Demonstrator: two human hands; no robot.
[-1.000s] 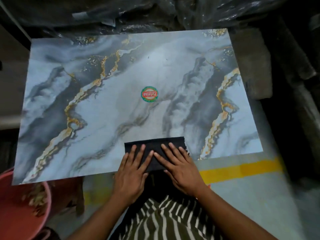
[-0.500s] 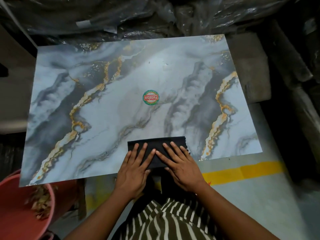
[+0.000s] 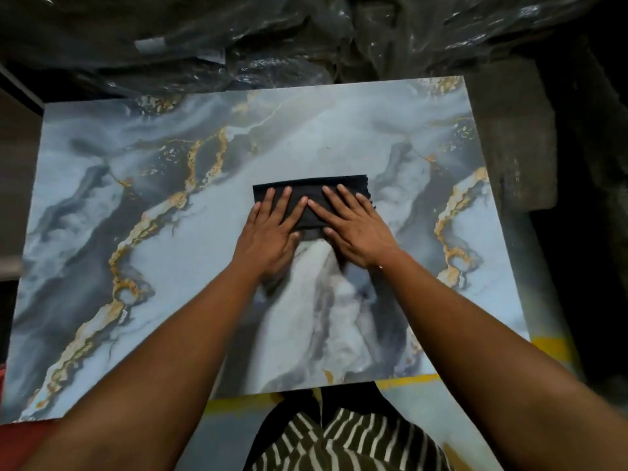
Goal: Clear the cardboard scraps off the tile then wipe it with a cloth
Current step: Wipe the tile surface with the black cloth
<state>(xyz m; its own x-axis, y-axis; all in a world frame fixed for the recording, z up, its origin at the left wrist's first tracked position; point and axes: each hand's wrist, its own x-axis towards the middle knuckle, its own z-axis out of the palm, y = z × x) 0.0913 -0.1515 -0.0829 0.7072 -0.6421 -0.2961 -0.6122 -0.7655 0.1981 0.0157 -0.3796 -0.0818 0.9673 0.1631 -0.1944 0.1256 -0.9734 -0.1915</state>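
Fingers (image 3: 272,202) of both hands lie flat, pressing the cloth (image 3: 311,190) beneath them — wiping underway; next, the tile (image 3: 170,266) beyond the fingertips.

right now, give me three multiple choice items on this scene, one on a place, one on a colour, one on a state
1. Where is the cloth?
A. mid-tile
B. on the floor
C. in a bucket

2. What colour is the cloth?
A. white
B. black
C. yellow

3. How do the hands meet the cloth?
A. both pressed flat on it
B. one lifts it by a corner
C. neither touches it

Answers:
1 A, the cloth lies near the middle of the tile.
2 B, it shows black against the pale marbling.
3 A, the left hand and right hand lie on it with straight fingers.
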